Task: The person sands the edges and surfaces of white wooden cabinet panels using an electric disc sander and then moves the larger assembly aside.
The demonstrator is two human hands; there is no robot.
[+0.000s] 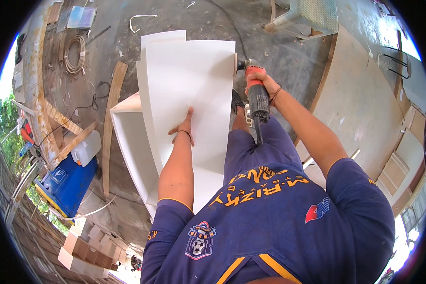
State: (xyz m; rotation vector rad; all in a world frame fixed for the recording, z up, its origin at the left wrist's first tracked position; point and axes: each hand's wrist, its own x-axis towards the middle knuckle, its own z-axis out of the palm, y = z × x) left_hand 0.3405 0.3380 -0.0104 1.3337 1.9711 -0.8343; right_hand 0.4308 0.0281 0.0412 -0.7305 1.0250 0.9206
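Keep your left hand [183, 128] flat on the white panel [189, 94]; your right hand [262, 83], fingers clenched around the grinder [256, 94], runs steadily along its right edge.

Bare grey concrete floor [184, 19] in bright daylight, littered with offcuts. At 12 o'clock stands a pale plastic chair [307, 16]; at 3 o'clock leans a large plywood sheet [359, 104]. At 9 o'clock sit a blue container [68, 182], a white jerrycan [86, 149] and a coiled hose [74, 53].

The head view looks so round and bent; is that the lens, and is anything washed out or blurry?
Head view: yes, fisheye lens, so the white panel edges bow and the corners go black. Daylight blows out the sky at the rim. The right hand on the red grinder and the left hand look sharp.
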